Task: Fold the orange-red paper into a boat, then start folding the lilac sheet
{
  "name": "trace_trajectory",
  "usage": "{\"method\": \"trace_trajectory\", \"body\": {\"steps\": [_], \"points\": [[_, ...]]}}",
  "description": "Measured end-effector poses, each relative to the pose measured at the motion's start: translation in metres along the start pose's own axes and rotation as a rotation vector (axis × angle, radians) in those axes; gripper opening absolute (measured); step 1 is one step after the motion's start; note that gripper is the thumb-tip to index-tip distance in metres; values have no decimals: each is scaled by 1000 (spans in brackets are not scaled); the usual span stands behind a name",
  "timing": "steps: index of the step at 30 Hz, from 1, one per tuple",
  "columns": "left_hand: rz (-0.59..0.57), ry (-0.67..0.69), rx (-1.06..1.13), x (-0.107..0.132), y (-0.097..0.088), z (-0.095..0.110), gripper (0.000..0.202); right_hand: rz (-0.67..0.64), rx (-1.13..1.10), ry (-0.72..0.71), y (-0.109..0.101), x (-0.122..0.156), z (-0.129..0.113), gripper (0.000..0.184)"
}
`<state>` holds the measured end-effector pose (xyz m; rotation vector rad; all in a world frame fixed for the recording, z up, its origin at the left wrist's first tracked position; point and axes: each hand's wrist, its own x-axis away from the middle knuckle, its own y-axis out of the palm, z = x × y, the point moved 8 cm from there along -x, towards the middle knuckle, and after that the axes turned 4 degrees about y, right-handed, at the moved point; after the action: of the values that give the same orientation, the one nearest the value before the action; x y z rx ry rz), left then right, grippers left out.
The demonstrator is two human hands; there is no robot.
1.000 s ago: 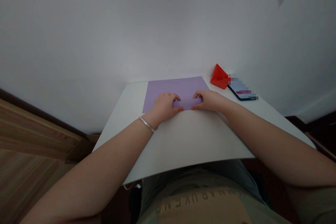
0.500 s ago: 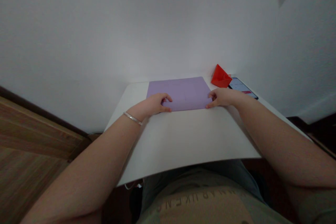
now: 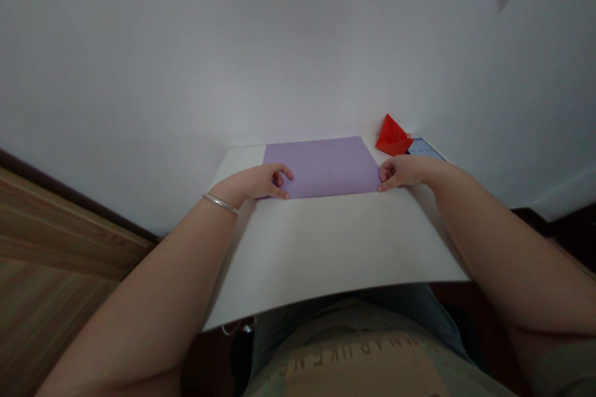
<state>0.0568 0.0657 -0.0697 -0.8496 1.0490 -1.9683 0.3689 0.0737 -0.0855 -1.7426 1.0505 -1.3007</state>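
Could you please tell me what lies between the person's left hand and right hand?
In the head view, a sheet of purple paper lies between the left hand and the right hand, each touching one of its near corners.

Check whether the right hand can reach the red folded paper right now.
Probably yes: the right hand rests at the lilac sheet's right edge, close to the red folded paper, with nothing visible between them.

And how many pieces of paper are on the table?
2: the purple sheet on the white table, and the folded red paper past the sheet's right corner. Others could be hidden.
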Motion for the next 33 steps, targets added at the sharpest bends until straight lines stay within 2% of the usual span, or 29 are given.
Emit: {"method": "trace_trajectory", "body": {"steps": [4,7,9,12,14,17,20,22,29,33], "points": [[6,-3,-13,3,-3,0,53,-17,-36,-39,-1,0,3,25],[53,50,-32,8,-7,17,57,12,-26,-133,-7,7,-10,27],[112,126,-39,11,-9,38,55,72,-43,-192,-14,15,-25,29],[191,285,-110,16,-7,76,44,306,-151,-292,-34,33,-56,27],[234,367,-251,19,-2,98,37,411,-115,-416,-39,46,-83,27],[283,389,-415,22,4,114,28,401,14,-607,-28,57,-118,20],[279,425,-424,22,9,119,27,370,70,-720,-15,61,-135,18],[269,439,-418,21,11,119,28,394,92,-733,-12,63,-141,18],[298,406,-476,19,12,120,27,464,282,-560,-14,72,-149,20],[292,416,-487,20,13,122,27,495,395,-530,-12,77,-154,22]]}}
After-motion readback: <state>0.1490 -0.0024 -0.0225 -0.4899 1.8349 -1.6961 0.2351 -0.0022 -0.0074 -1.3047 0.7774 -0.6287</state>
